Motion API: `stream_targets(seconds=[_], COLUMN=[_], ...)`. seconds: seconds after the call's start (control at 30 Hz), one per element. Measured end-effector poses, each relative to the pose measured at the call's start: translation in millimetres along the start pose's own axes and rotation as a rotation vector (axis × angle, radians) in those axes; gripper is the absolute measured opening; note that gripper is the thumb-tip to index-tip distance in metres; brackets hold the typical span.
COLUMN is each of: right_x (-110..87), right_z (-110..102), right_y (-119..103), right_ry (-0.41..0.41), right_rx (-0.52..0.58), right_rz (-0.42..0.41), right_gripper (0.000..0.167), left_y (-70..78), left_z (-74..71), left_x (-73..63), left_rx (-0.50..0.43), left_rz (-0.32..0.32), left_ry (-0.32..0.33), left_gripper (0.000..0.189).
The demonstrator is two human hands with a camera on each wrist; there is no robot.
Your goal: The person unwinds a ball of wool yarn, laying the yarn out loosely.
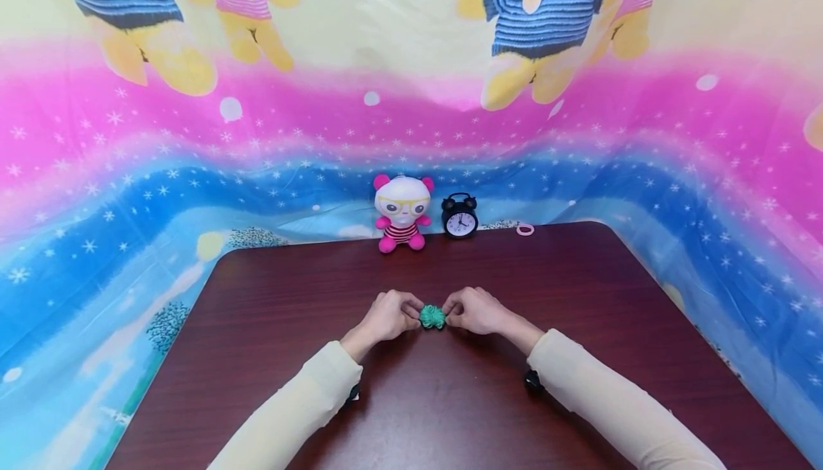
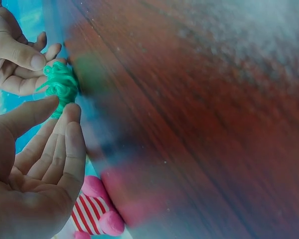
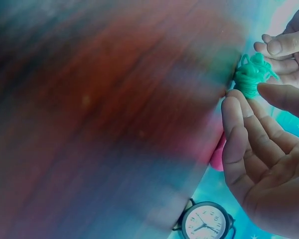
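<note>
A small bundle of looped green yarn [image 1: 432, 316] is at the middle of the table, between the two hands. On its left side, my left hand [image 1: 389, 315] pinches it with thumb and fingertips. From the opposite side my right hand [image 1: 476, 311] pinches the other end. The left wrist view shows the left thumb and fingers right at the lower end of the yarn [image 2: 61, 85], with loose loops towards the right hand. In the right wrist view the wound strands [image 3: 249, 79] show beside the right thumb and fingertips.
A pink and white plush panda [image 1: 401, 214] sits at the table's far edge, beside a black alarm clock [image 1: 459, 216]. Right of the clock lies a pale pink ring [image 1: 525, 229]. A patterned cloth [image 1: 411, 127] hangs behind the dark wooden table [image 1: 308, 277].
</note>
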State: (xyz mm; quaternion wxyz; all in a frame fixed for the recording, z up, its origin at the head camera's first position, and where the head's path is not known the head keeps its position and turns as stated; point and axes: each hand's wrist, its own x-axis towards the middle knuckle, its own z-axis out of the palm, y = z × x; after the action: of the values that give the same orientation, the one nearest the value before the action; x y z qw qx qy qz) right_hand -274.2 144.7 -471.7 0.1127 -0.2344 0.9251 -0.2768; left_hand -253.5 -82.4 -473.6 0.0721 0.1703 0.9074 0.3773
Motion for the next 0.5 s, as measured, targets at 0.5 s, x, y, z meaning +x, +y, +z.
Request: stream_targets(seconds=[0.5], right_x=[-0.4], right_z=[-8.3], right_y=[-3.5], right_ry=[0.014], right_rx=[0.042], right_rz=[-0.098], right_gripper=[0.012], left_y=[1.6], left_z=[-2.3], left_x=[0.2], left_rx=[0.026], left_rz=[0.049], left_ry=[0.021], left_gripper=[0.035])
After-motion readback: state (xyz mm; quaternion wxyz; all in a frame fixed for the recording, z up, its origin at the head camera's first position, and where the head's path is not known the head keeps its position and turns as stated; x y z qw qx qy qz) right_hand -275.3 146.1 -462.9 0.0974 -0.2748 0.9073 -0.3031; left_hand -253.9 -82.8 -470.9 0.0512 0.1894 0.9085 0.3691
